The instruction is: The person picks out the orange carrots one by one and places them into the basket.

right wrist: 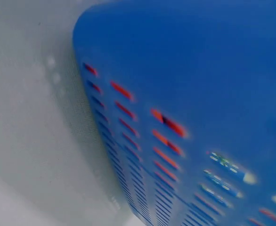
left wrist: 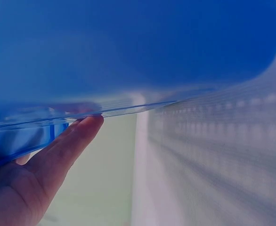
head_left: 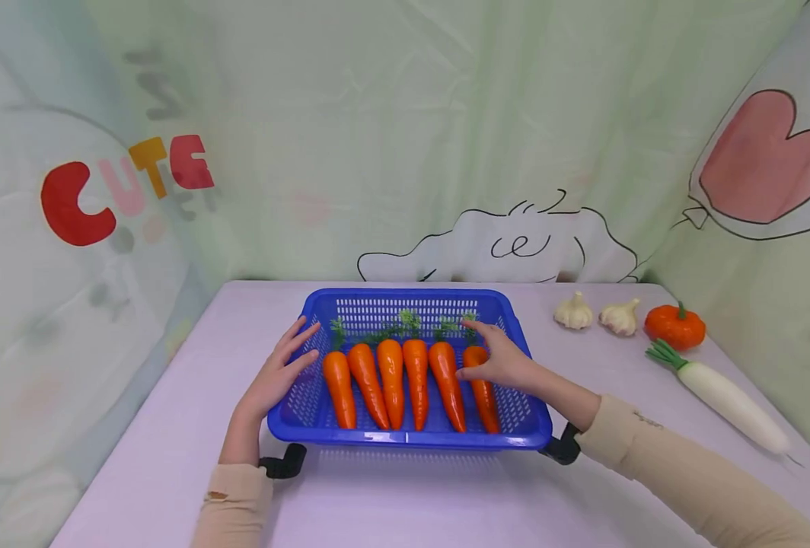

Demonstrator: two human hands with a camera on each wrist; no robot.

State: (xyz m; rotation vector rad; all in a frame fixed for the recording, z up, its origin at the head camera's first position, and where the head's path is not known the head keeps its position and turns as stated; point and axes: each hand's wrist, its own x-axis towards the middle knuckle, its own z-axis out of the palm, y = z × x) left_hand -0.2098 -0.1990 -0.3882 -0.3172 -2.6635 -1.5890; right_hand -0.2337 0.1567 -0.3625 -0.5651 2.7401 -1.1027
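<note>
A blue plastic basket (head_left: 410,438) with slotted walls holds several orange carrots (head_left: 391,380) laid in a row, their leafy green tops toward the back wall. My left hand (head_left: 278,373) is at the basket's left rim, fingers spread and fairly straight. In the left wrist view, an extended finger of the left hand (left wrist: 58,160) touches the edge of the blue basket (left wrist: 142,47). My right hand (head_left: 504,361) reaches over the right rim, thumb and fingers apart above the rightmost carrot (head_left: 485,399). The right wrist view shows only the basket's outer wall (right wrist: 175,56), with orange through the slots; that hand is hidden.
To the right of the basket are two garlic bulbs (head_left: 574,312), a small orange pumpkin (head_left: 675,327) and a white radish (head_left: 730,403) with a green top. Everything stands on a pale table (head_left: 405,502). A printed curtain (head_left: 405,152) hangs behind and at both sides.
</note>
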